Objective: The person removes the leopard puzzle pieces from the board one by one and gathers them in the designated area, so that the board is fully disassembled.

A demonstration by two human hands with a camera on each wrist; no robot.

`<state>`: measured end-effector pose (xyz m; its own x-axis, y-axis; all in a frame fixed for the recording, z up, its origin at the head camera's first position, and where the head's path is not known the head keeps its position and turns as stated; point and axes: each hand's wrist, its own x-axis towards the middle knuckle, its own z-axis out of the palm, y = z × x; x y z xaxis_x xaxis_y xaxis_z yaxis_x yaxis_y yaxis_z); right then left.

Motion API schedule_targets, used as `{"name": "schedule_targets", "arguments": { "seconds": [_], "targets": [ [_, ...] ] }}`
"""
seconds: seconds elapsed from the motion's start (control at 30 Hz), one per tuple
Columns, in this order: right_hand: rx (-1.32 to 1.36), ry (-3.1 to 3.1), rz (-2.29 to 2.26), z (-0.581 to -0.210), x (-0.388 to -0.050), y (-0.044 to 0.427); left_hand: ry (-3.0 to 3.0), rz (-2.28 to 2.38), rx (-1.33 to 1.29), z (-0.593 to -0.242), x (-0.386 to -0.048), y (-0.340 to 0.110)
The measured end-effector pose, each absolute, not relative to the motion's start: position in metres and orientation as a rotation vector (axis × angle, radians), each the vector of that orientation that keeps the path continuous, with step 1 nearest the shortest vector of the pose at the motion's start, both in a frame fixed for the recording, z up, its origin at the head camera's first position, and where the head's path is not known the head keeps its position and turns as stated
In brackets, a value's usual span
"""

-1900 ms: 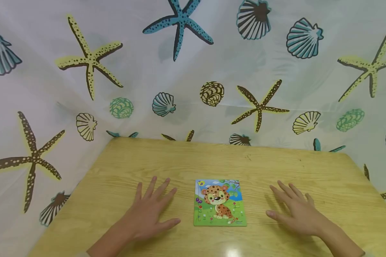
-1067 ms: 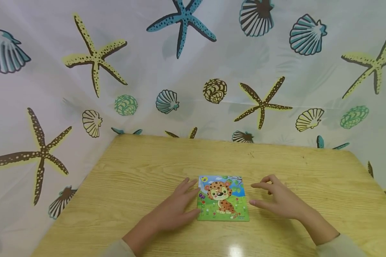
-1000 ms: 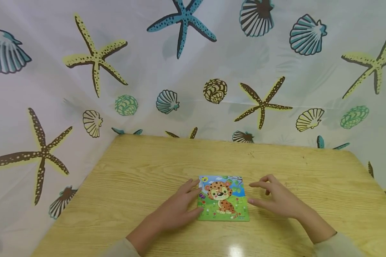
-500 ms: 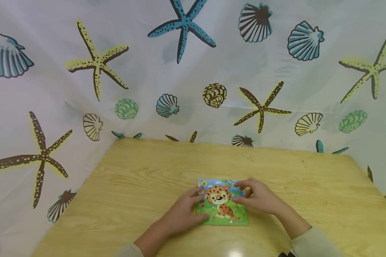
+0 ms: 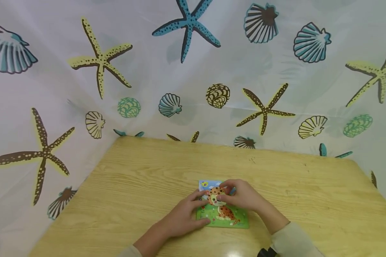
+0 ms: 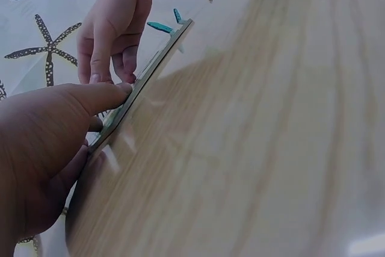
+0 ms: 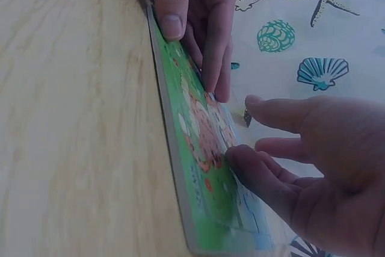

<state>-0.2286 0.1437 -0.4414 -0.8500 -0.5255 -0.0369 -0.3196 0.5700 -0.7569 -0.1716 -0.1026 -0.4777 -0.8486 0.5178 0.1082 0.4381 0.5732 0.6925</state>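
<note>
A thin square jigsaw puzzle (image 5: 220, 223) with a cartoon leopard on green grass lies flat on the wooden table. My left hand (image 5: 186, 217) rests on its left side, thumb and fingers spread over the edge and the picture. Over the upper right part is my right hand (image 5: 244, 196), its thumb touching the picture near the leopard's face. In the right wrist view, the right hand (image 7: 337, 167) has thumb and fingers apart, with nothing pinched. The left thumb (image 7: 171, 25) lies on the puzzle's border. Part of the leopard's face and the upper right corner are hidden.
The wooden table (image 5: 141, 171) spreads around the puzzle on all sides. A white cloth (image 5: 193, 78) printed with starfish and shells hangs behind and beside it. A small black object (image 5: 266, 252) shows by the right sleeve.
Both hands have come in from the sides of the puzzle. The left settled on its left edge, and the right moved left over its upper right part. The puzzle lies about where it was.
</note>
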Motion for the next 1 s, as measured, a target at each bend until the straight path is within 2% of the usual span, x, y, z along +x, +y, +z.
{"name": "schedule_targets", "arguments": {
  "seconds": [0.37,0.67,1.0],
  "targets": [
    [-0.639,2.521,-1.194,-0.451,-0.235,0.126,2.68,1.137,0.819,-0.481,-0.171,-0.104],
    [-0.775,2.559,-0.991,-0.444,-0.238,0.119,2.683,1.16,0.824,-0.483,-0.169,-0.104],
    [-0.756,2.594,-0.911,-0.444,-0.238,0.111,2.717,1.118,0.86,-0.484,-0.168,-0.106]
  ]
}}
